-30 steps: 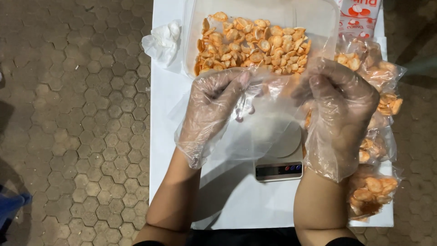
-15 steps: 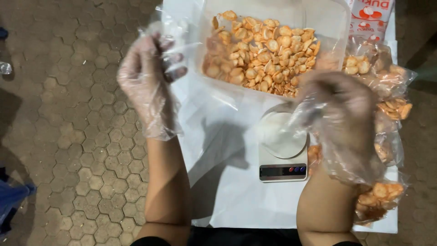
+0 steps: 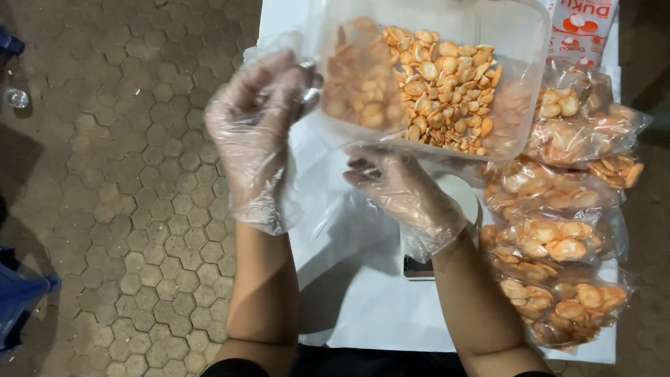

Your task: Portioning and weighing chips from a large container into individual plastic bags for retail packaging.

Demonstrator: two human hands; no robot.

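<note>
Gloved left hand (image 3: 255, 132) pinches the upper edge of a thin clear plastic bag (image 3: 335, 209), limp and slippery, best held at its mouth; the right hand (image 3: 405, 192) grips it lower down, before a clear tub of orange crackers (image 3: 433, 77) and filled packets (image 3: 558, 230) on the white table (image 3: 363, 307).

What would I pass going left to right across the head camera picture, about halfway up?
Paved floor → left hand in a clear plastic glove → right hand, also gloved → stacked clear bags of orange crackers. The clear tub of crackers sits farther back, spanning both hands.
</note>
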